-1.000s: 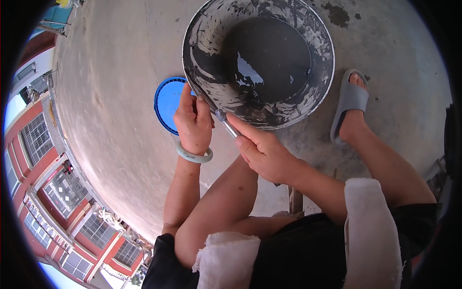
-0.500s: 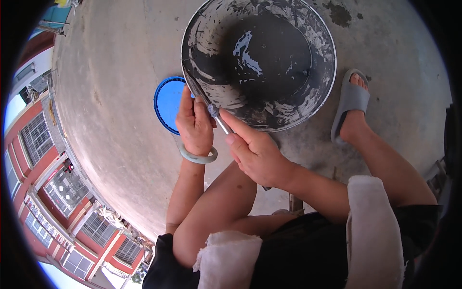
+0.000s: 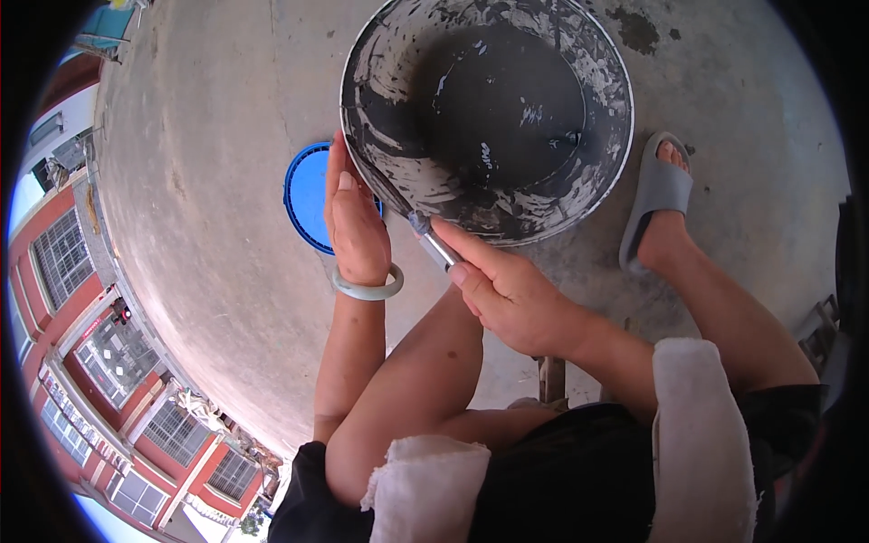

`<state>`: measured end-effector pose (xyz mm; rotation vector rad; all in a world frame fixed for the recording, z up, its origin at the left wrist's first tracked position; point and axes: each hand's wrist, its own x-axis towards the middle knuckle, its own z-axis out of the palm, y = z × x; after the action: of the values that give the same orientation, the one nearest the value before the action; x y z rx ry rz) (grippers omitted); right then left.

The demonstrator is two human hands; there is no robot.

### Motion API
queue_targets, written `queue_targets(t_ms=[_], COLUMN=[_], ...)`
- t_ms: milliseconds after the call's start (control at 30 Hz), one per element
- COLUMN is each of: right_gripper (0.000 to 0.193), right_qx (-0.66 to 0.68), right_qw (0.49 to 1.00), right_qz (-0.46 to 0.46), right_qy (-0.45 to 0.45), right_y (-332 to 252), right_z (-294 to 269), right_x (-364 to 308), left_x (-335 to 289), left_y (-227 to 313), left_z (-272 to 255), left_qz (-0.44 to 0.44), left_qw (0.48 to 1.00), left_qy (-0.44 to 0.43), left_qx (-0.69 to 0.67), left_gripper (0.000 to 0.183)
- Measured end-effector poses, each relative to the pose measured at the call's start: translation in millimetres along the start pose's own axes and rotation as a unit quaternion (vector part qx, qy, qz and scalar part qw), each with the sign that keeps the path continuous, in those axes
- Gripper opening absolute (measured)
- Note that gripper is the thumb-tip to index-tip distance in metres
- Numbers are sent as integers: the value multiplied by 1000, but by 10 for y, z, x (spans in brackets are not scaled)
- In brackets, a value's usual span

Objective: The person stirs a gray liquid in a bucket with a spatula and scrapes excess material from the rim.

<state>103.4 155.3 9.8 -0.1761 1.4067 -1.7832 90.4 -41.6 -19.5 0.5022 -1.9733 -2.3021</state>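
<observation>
A large round tub [image 3: 608, 100], its wall smeared dark grey and white, holds dark grey liquid [image 3: 489, 100]. My right hand [image 3: 516, 299] is closed round the silver handle of a tool [image 3: 440, 252]. Grey lumpy material covers the joint above the handle. The tool's long dark end lies along the tub's near-left rim; its exact kind is unclear. My left hand [image 3: 359, 222], with a pale bangle [image 3: 369, 288] at the wrist, is stretched out flat beside the outside of the rim. Its fingers are straight and grip nothing.
A round blue lid or container [image 3: 308, 195] sits on the concrete floor [image 3: 226, 226] left of the tub, partly behind my left hand. My foot in a grey slide sandal [image 3: 659, 195] is right of the tub. Red-and-white buildings [image 3: 109, 362] stand far left.
My left hand has let go of the tool's dark end and straightened its fingers beside the rim. My right hand and the tool have shifted slightly right and down. The liquid's reflections have changed.
</observation>
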Motion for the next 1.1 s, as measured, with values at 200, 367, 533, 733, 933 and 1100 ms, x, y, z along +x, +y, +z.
queue_targets(t_ms=[200, 367, 533, 733, 933, 1100], right_gripper=[45, 45, 45, 45, 48, 49], right_qx=[63, 19, 13, 15, 108, 167], right_qw=[993, 998, 997, 995, 986, 980], right_qz=[96, 4, 42, 3, -51, -24], right_qy=[-23, 64, 62, 97, 114, 104], right_y=[-115, 57, 11, 54, 145, 68], right_z=[-34, 179, 254, 411, 546, 549], right_x=[90, 187, 219, 296, 409, 409], left_x=[104, 102, 88, 101, 114, 120], left_y=[23, -6, 9, -65, -132, -98], left_z=[99, 146, 131, 104, 125, 138], left_qz=[24, 7, -1, 25, 42, 28], left_qw=[999, 998, 998, 995, 996, 996], left_qy=[2, 4, 15, 29, 34, 39], left_qx=[-23, 60, 64, 92, 66, 74], left_gripper=[58, 56, 53, 49, 50, 50])
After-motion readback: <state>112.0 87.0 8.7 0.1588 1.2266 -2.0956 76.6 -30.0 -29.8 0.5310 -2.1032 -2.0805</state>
